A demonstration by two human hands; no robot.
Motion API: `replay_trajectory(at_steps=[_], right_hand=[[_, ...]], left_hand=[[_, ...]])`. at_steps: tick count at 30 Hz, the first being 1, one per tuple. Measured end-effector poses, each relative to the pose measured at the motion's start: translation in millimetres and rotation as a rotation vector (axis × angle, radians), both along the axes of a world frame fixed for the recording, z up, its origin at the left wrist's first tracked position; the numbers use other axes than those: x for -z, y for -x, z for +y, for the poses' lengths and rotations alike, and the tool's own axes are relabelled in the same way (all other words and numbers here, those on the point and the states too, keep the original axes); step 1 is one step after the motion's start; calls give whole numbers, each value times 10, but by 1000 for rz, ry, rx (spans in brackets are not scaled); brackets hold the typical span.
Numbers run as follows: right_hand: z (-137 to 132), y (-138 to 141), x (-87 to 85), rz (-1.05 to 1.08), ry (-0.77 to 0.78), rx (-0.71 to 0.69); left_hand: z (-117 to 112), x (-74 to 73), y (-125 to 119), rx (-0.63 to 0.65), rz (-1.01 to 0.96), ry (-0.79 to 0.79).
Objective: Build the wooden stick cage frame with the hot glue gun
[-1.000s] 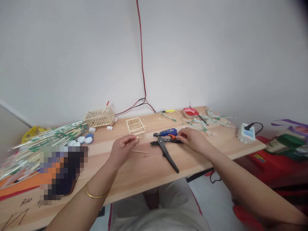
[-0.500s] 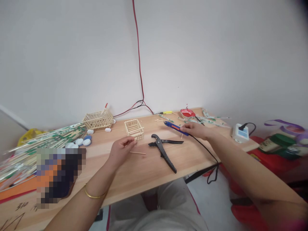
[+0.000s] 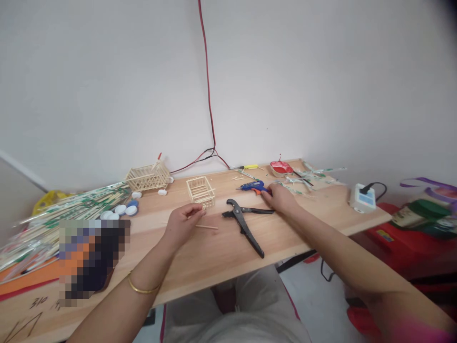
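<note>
My left hand [image 3: 181, 222] hovers over the wooden table [image 3: 221, 257] with its fingers pinched on a small piece of wooden stick, close to the front of a small open stick-built box [image 3: 201, 190]. A longer stick [image 3: 206, 226] lies on the table just right of that hand. My right hand [image 3: 281, 197] rests on the table with its fingers round the rear of a blue glue gun [image 3: 252, 186] that lies on the surface. Black pliers [image 3: 245, 224] lie between my two hands.
A larger stick basket [image 3: 147, 176] stands at the back left, with bottle caps [image 3: 121, 208] and a pile of wrapped chopsticks [image 3: 53, 214] beside it. A red dish [image 3: 282, 167], torn wrappers and a white power socket [image 3: 363, 197] are at the right. A red wire [image 3: 208, 95] hangs down the wall.
My right hand had the glue gun lifted off the table half a second ago; now gun and hand are down on the table behind the pliers. My left hand has barely moved.
</note>
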State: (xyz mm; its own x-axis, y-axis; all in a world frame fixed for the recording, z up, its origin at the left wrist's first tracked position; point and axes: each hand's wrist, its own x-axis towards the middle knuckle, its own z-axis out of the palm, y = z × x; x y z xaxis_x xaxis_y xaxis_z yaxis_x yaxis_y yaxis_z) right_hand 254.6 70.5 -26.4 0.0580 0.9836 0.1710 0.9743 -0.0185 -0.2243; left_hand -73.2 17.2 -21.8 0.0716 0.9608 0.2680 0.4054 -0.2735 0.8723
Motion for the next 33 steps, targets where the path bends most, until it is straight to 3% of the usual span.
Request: replay_trajectory(at_steps=[4, 7, 10, 14, 17, 21, 25, 28, 33], right_hand=[[-227, 154, -135, -73, -144, -55], [-521, 369, -182, -62, 44, -283], [-769, 597, -125, -105, 138, -303], [-878, 720, -68, -96, 154, -230], [-899, 647, -145, 27, 189, -232], [-1021, 533, -335, 383, 232, -458], [-1134, 623, -429, 504, 82, -491], [-1123, 751, -406, 402, -26, -483], [-1075, 866, -347, 284, -59, -501]], left_hand=[[-12, 18, -7, 31, 13, -12], [-51, 10, -45, 53, 7, 0], [-90, -23, -90, 66, -59, 63], [-102, -59, -114, 83, -210, 150], [-112, -78, -116, 92, -305, 191], [-174, -110, -147, 126, -361, 204], [-257, -145, -198, 137, -319, 168], [-289, -159, -201, 154, -243, 88], [-300, -147, -149, 207, -150, -41]])
